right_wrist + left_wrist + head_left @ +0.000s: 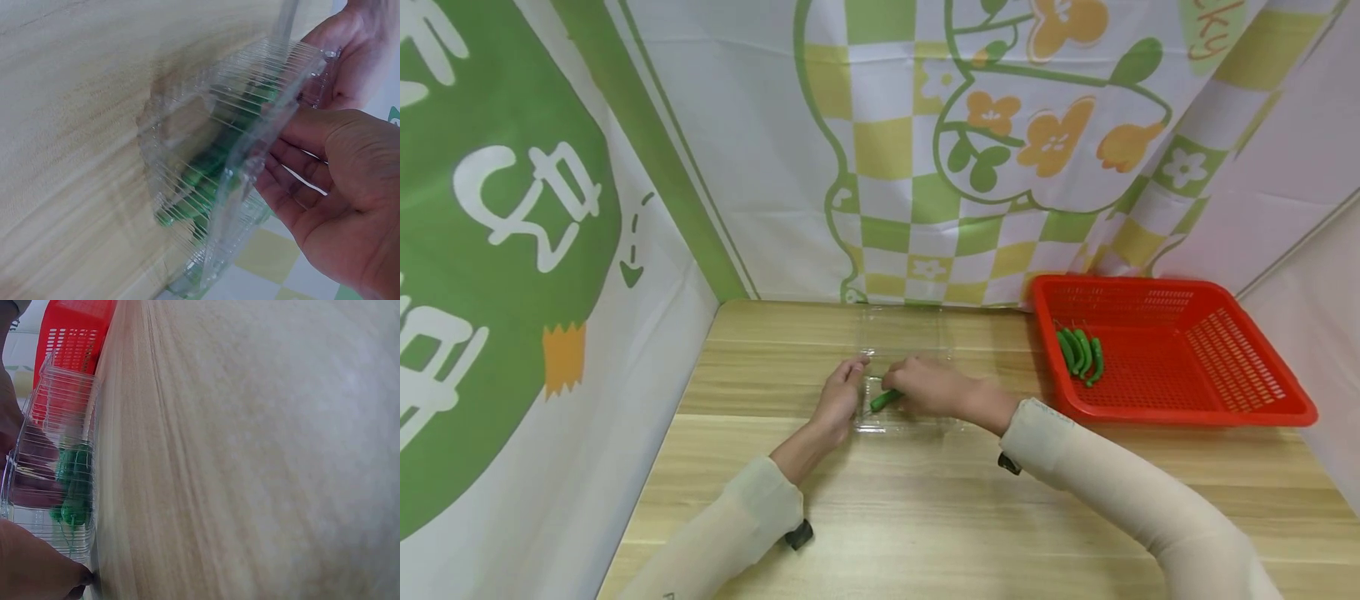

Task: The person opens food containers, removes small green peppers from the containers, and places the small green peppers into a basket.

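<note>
A clear plastic clamshell box (897, 428) stands on the table with its lid folded back. Several green chili peppers lie in it, seen through its ribbed wall (200, 187). My left hand (838, 400) grips the box's left side; in the left wrist view, thumb and finger (37, 565) pinch its edge. Reaching over the rim from the right, my right hand (931, 385) holds a green chili pepper (886, 400) low inside the box. The right fingertips are partly hidden behind the box wall in the right wrist view.
A red plastic basket (1195, 417) stands to the right on the wooden table (925, 517), with several green chili peppers (1078, 352) at its left end. Patterned cloth walls (760, 167) rise behind the table and at its sides.
</note>
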`<state>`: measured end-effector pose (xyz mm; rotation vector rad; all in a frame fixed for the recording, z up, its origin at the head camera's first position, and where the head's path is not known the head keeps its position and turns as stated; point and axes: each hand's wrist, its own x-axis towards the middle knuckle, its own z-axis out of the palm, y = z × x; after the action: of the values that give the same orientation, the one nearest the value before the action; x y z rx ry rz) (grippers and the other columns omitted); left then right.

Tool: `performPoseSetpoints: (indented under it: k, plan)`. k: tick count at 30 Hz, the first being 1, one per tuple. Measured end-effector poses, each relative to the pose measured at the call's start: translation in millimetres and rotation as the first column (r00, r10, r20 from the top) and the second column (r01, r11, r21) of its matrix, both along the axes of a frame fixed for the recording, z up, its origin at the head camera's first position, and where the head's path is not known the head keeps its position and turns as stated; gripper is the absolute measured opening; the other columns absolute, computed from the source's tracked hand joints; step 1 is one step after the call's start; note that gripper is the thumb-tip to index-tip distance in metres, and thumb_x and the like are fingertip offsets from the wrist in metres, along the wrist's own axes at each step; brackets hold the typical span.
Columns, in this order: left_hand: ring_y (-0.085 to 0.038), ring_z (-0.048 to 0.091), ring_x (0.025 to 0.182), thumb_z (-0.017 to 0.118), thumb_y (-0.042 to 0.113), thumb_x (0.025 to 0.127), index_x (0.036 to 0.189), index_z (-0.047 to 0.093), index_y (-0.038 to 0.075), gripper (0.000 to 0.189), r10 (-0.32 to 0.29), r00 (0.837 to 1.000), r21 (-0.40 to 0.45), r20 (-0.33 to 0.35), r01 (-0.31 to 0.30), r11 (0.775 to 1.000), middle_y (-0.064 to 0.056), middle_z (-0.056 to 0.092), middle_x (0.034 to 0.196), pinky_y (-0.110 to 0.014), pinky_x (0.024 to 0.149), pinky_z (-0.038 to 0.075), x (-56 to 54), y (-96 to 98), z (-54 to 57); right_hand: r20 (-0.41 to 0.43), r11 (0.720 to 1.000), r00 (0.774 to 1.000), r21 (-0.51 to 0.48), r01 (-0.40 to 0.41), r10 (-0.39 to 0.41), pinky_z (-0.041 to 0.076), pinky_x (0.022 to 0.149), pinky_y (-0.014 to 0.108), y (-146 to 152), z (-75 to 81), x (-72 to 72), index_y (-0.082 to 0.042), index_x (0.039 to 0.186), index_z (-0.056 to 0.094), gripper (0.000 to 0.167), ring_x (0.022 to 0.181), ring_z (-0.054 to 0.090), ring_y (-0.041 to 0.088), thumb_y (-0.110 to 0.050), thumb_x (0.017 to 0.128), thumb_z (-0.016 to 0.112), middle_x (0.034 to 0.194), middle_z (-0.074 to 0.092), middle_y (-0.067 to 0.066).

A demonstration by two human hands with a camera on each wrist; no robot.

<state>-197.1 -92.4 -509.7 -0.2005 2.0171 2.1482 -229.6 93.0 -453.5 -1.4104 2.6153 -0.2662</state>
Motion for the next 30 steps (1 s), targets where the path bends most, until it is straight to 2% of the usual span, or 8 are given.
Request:
performPoseSetpoints:
  k: [7,13,18,22,26,30]
  plan:
    - [-0.042,0.021,0.159,0.037,0.017,0.116,0.152,0.047,-0.002,0.042,-0.002,1.000,-0.004,0.003,0.002,1.000,-0.022,0.035,0.168,-0.059,0.132,0.015,-0.2,-0.7,-1.7,-0.059,1.000,0.998,0.005,0.009,-0.009,0.062,0.073,0.038,-5.0,-10.2,2.0,-0.008,0.095,0.075,0.010,0.086,0.072,0.021,-0.002,0.089,0.080,0.098,0.076,0.006]
    - [-0.042,0.017,0.160,0.037,0.018,0.116,0.153,0.047,0.000,0.042,-0.004,1.000,0.006,0.017,0.004,1.000,-0.020,0.034,0.169,-0.060,0.132,0.011,-0.6,-0.6,-1.2,-0.081,0.999,0.996,0.021,0.034,-0.033,0.060,0.068,0.034,-9.1,-13.4,5.6,-0.009,0.091,0.075,0.007,0.079,0.069,0.017,-0.007,0.092,0.082,0.091,0.074,0.003]
    - [-0.041,0.017,0.161,0.036,0.019,0.116,0.154,0.047,0.002,0.043,-0.012,0.999,0.006,0.030,0.012,1.000,-0.018,0.033,0.170,-0.060,0.132,0.011,0.2,-1.0,-0.2,-0.124,0.999,0.992,0.025,0.026,-0.022,0.055,0.059,0.029,-9.3,-15.0,7.8,-0.011,0.086,0.074,0.015,0.068,0.061,0.012,-0.020,0.093,0.082,0.082,0.071,-0.001]
    - [-0.041,0.017,0.161,0.036,0.019,0.116,0.155,0.046,0.004,0.043,-0.020,0.999,0.006,0.035,0.020,1.000,-0.017,0.032,0.171,-0.060,0.132,0.012,0.4,-1.8,-0.5,-0.158,0.998,0.987,0.058,0.020,-0.011,0.055,0.058,0.027,-7.9,-20.2,7.7,-0.012,0.086,0.074,0.021,0.066,0.059,0.010,-0.030,0.093,0.081,0.081,0.069,-0.002]
    - [-0.042,0.018,0.160,0.036,0.020,0.116,0.155,0.046,0.005,0.043,-0.021,0.999,-0.006,0.039,0.021,1.000,-0.017,0.033,0.170,-0.062,0.131,0.013,0.2,-2.1,-0.9,-0.209,0.995,0.978,0.095,0.021,-0.001,0.058,0.060,0.031,-7.3,-24.7,7.4,-0.013,0.085,0.076,0.023,0.070,0.064,0.013,-0.033,0.096,0.077,0.083,0.070,-0.001]
    - [-0.041,0.019,0.160,0.037,0.020,0.116,0.154,0.047,0.005,0.042,-0.013,0.999,-0.005,0.037,0.013,1.000,-0.016,0.034,0.170,-0.061,0.131,0.013,0.2,-1.9,-0.4,-0.248,0.994,0.969,0.104,0.010,0.017,0.058,0.060,0.032,-6.5,-27.1,7.3,-0.013,0.083,0.076,0.023,0.070,0.064,0.014,-0.029,0.099,0.075,0.084,0.069,0.000]
